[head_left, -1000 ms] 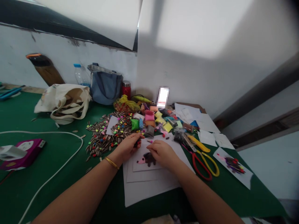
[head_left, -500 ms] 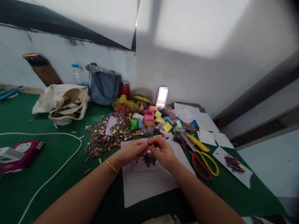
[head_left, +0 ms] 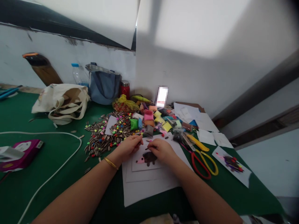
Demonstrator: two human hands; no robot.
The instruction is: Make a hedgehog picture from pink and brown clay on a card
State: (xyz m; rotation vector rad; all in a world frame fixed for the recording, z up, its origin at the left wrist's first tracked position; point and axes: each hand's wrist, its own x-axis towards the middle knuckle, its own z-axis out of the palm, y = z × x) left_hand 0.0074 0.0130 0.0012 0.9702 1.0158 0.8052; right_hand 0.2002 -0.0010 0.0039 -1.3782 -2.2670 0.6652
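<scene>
A hedgehog figure (head_left: 149, 158) with a dark brown body and a pink snout lies on a small white card (head_left: 137, 168), on top of larger white sheets (head_left: 133, 194). Just above its back, my right hand (head_left: 162, 151) pinches a small dark sliver that looks like a sunflower seed (head_left: 146, 149). To the upper left of the figure is my left hand (head_left: 129, 147), closed with thumb and fingertips together; whatever it may hold is too small to name. Striped sunflower seeds (head_left: 100, 141) mixed with coloured pompoms spread beyond my left hand.
Bagged coloured clay (head_left: 149, 115) is heaped behind the sheets. Red-and-yellow scissors (head_left: 202, 165) and a yellow cutter (head_left: 198, 143) lie right of them, near a finished hedgehog card (head_left: 231, 165). A white cable (head_left: 58, 169), purple box (head_left: 22, 154) and bags (head_left: 104, 85) occupy the left.
My hands, together over the figure before, have moved apart. The left went left and up; the right came down toward the hedgehog's back with the small seed, uncovering more of the figure.
</scene>
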